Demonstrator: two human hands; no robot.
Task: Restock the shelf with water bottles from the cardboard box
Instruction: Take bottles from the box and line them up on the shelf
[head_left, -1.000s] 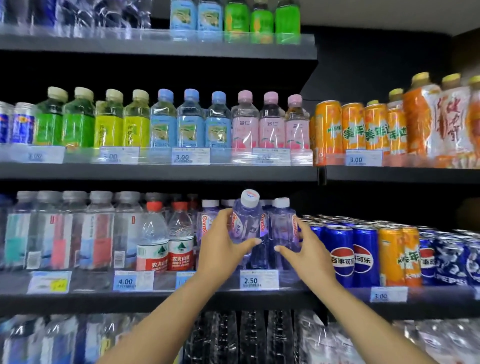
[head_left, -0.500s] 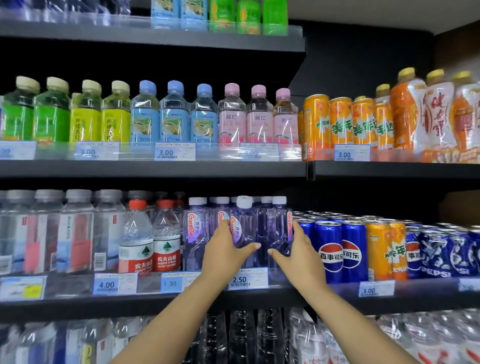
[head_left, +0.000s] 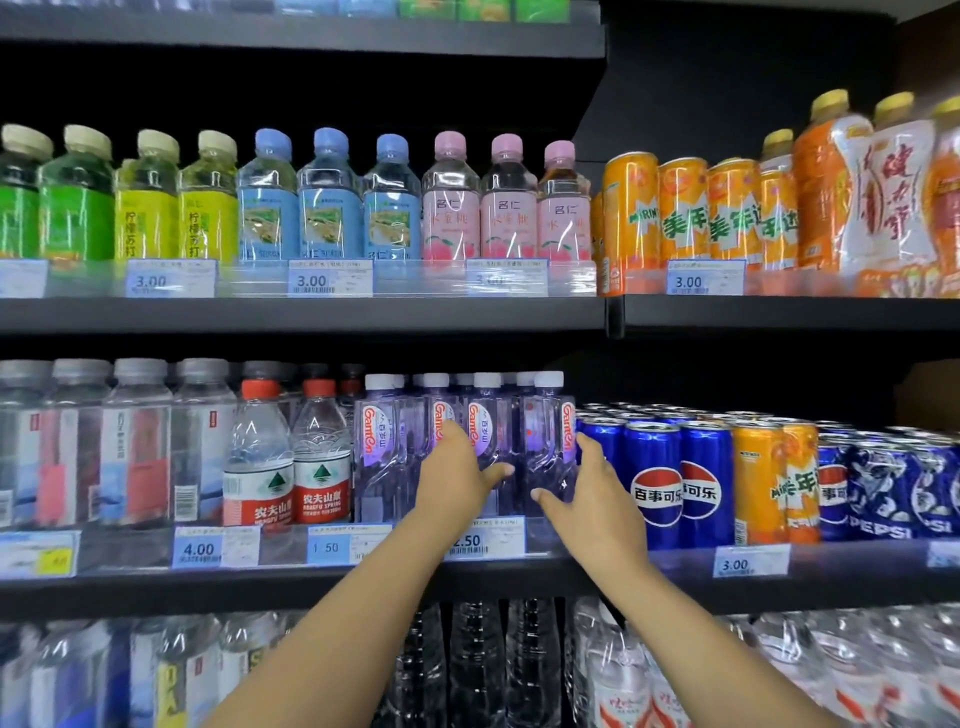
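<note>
Now reaching with both hands to the purple water bottles (head_left: 488, 447) standing upright on the middle shelf (head_left: 311, 582), just left of the blue Pepsi cans (head_left: 675, 478). Left hand (head_left: 454, 478) pressing one bottle, fingers half curled. Right hand (head_left: 597, 493) touching the rightmost bottle, fingers spread, not gripping.

Purple water bottles (head_left: 488, 447), white caps, beside blue cans (head_left: 654, 478).
</note>
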